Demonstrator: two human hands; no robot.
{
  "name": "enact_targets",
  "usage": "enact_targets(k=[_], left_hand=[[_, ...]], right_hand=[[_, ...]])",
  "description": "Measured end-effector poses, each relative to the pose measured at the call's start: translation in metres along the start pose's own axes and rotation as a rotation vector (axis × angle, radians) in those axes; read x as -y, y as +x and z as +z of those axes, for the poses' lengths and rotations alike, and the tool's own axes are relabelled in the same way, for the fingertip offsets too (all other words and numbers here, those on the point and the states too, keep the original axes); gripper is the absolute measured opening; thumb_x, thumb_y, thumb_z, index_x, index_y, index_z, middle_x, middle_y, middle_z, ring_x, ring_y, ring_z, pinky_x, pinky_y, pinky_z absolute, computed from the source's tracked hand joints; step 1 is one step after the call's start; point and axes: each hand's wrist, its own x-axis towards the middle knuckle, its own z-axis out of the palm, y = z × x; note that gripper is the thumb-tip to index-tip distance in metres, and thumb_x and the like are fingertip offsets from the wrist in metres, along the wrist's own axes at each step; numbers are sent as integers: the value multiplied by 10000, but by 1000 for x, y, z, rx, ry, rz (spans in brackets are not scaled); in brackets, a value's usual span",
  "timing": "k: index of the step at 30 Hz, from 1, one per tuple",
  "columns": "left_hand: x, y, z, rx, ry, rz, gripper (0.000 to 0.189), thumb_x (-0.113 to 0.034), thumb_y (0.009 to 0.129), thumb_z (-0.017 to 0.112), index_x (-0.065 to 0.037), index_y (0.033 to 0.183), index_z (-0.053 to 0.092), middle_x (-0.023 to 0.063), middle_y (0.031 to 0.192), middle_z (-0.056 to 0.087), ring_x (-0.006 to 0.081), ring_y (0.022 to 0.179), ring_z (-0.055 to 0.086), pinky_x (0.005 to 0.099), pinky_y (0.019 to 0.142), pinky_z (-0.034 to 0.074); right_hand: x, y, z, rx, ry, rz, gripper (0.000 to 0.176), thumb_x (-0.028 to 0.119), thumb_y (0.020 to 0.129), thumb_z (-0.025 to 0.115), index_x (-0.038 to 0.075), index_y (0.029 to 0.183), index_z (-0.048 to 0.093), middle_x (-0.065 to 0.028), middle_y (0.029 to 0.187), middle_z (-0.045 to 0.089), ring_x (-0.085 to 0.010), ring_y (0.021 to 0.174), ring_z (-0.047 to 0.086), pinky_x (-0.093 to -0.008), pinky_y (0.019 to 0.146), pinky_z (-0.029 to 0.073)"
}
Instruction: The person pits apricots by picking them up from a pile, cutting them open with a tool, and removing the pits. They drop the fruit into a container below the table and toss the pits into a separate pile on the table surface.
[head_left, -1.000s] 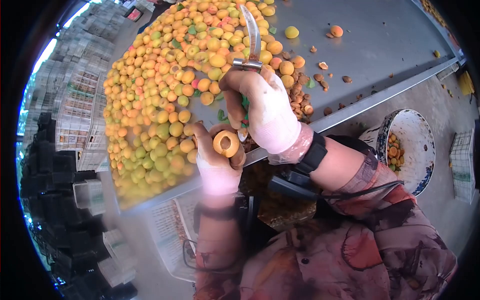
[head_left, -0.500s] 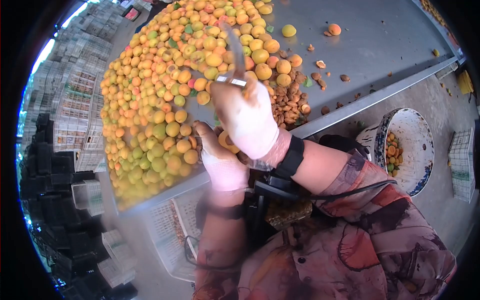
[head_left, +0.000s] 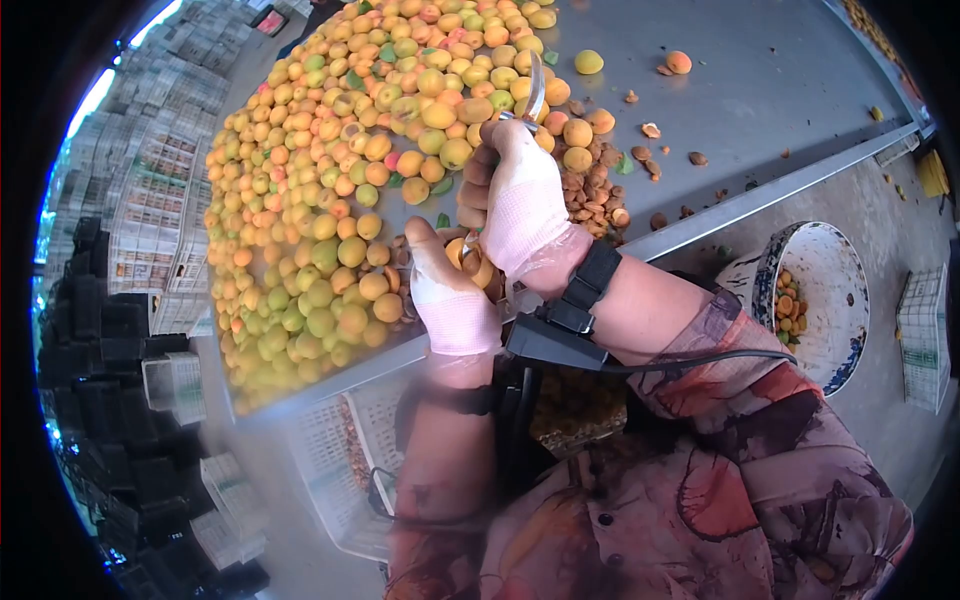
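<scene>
My right hand (head_left: 515, 185), in a pale glove with bare fingertips, is closed around a knife whose curved blade (head_left: 537, 88) points up and away from me. Just below and to the left, my left hand (head_left: 445, 290), gloved the same way, holds an apricot (head_left: 478, 266) between thumb and fingers. Part of that fruit is hidden by the right hand. A large heap of yellow and orange apricots (head_left: 320, 210) spreads over the metal table (head_left: 690, 110). Beside my right hand lies a pile of brown pits (head_left: 592, 200).
A white bucket (head_left: 840, 290) with some fruit inside stands on the floor at right, next to a white crate (head_left: 925, 340). Another white crate (head_left: 350, 510) sits under the table's near edge (head_left: 760, 190). Stacked crates (head_left: 150, 240) and black crates (head_left: 90, 370) line the left.
My right hand has shifted slightly right and up, and the knife blade now tilts right. The apricot in my left hand is more exposed.
</scene>
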Motion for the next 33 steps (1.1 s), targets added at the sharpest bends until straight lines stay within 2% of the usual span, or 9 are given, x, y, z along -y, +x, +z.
enact_targets(k=[2, 10, 14, 16, 21, 25, 28, 31, 33], left_hand=[[-4, 4, 4, -85, -83, -82, 595, -544, 1010, 422, 23, 959, 594, 71, 834, 620, 152, 786, 610, 275, 680, 521], [-40, 21, 5, -188, -404, -456, 662, -658, 965, 381, -26, 922, 576, 58, 697, 570, 145, 517, 480, 257, 478, 383], [-40, 19, 3, -165, -376, -398, 667, -662, 963, 379, -26, 924, 575, 61, 699, 569, 148, 504, 466, 261, 483, 380], [-31, 22, -6, -57, -344, -273, 648, -616, 985, 371, -5, 977, 586, 89, 820, 613, 178, 692, 573, 295, 625, 496], [-43, 13, -7, -49, -194, -91, 660, -584, 1019, 310, 16, 1090, 575, 113, 992, 630, 180, 901, 601, 295, 828, 499], [-45, 7, -14, -62, -345, -266, 562, -555, 1010, 400, -17, 1074, 545, 64, 832, 589, 152, 718, 576, 274, 607, 488], [-36, 11, -33, 57, -407, -324, 462, -525, 983, 503, -64, 953, 518, 10, 649, 466, 91, 409, 346, 232, 376, 248], [-45, -1, -28, 137, -134, -348, 439, -446, 1019, 460, -14, 964, 516, 19, 648, 493, 94, 441, 385, 243, 392, 273], [-48, -2, -28, 108, -101, -333, 424, -430, 1005, 495, -13, 948, 546, 31, 674, 513, 81, 451, 398, 229, 409, 268]], right_hand=[[-1, -1, -1, 13, -7, -27, 264, 294, 906, 521, 135, 715, 435, 8, 601, 399, -110, 446, 313, -273, 429, 215], [1, 10, -6, 107, -288, -263, 236, 252, 871, 577, 61, 741, 527, 7, 608, 466, -100, 491, 406, -273, 450, 321], [1, 14, -10, 192, -464, -248, 278, 256, 853, 641, -5, 926, 580, -40, 755, 582, -113, 666, 539, -268, 590, 442], [3, 5, -11, 333, -735, -308, 483, 299, 825, 708, -57, 1116, 556, -115, 956, 657, -148, 899, 623, -291, 778, 505], [-4, -20, -23, 386, -1240, -373, 428, 287, 815, 692, -60, 1017, 545, -220, 830, 653, -255, 827, 677, -365, 742, 520], [11, -16, -29, 432, -1199, -371, 320, 211, 809, 659, -38, 986, 565, -191, 788, 633, -213, 763, 644, -344, 713, 509], [30, -2, -36, 381, -1207, -326, 275, 172, 810, 650, -40, 974, 586, -110, 785, 619, -126, 740, 566, -303, 712, 490], [31, 7, -43, 373, -1085, -275, 275, 160, 822, 645, -47, 995, 600, -47, 822, 620, -97, 774, 551, -287, 720, 481], [30, 9, -44, 324, -987, -350, 328, 216, 778, 634, -57, 958, 611, -158, 730, 641, -231, 715, 649, -348, 702, 511]])
